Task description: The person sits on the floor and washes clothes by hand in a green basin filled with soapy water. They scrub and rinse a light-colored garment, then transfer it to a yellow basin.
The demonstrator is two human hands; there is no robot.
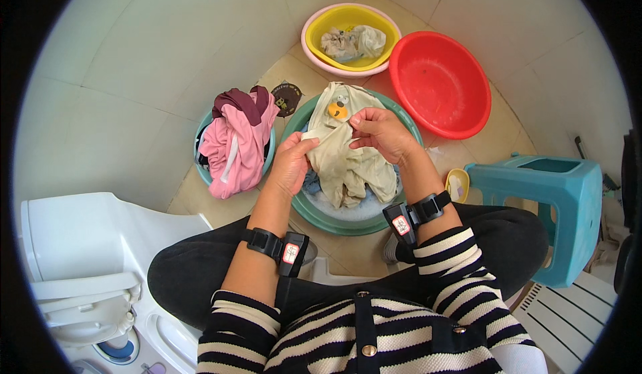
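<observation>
A wet cream-coloured shirt [351, 166] with an orange and grey cartoon print is lifted partly out of a green basin [340, 227]. My left hand [292, 162] pinches its cloth near the basin's left side. Just below the print, my right hand [386, 133] grips the fabric between thumb and fingers. The shirt's lower folds hang into soapy water [361, 209]. Some blue cloth [311, 182] shows beneath it, mostly hidden.
Left of the basin, a light-blue tub [202, 168] overflows with pink and maroon clothes [235, 143]. Behind stand a yellow basin [318, 21] holding pale cloth and a red basin [438, 83]. A teal stool [558, 173] and small yellow scoop [459, 175] are at the right.
</observation>
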